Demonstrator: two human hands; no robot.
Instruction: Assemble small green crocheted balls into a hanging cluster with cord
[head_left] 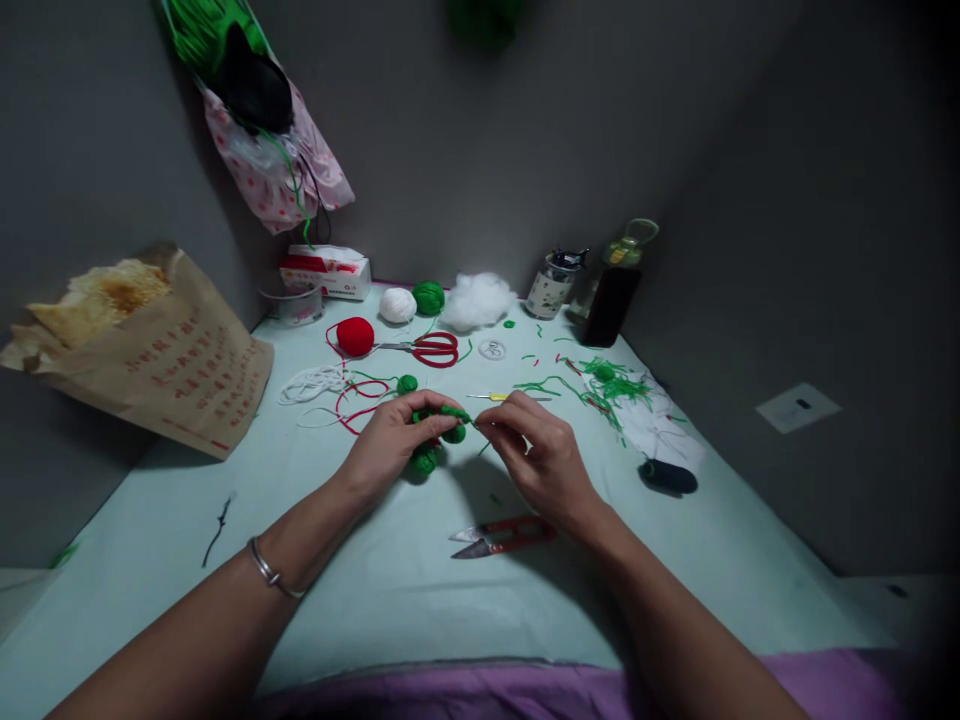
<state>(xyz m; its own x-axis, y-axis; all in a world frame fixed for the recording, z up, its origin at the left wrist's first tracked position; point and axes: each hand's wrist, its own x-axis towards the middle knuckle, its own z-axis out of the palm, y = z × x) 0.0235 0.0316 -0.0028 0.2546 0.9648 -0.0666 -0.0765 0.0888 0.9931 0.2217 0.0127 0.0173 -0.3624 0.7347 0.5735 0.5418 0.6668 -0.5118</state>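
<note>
Over the middle of the table, my left hand (384, 448) pinches a green crocheted piece (425, 459) with small rounded parts hanging below the fingers. The thumb and fingers cover some of it. Close by on the right, my right hand (546, 458) is closed in a pinch at a thin green yarn strand (472, 421) running from the piece; its end is hidden in the fingertips. Behind the hands lies a crochet hook (499, 397) with a yellow grip. Orange-handled thread snips (499, 537) lie nearer, below my right hand.
Red scissors (435, 350), a red yarn ball (355, 337), a white yarn ball (397, 305) and white stuffing (478, 302) lie behind. Green yarn scraps (611, 380) cover the right side. A paper bag (187, 370) stands left, a dark bottle (611, 300) back right.
</note>
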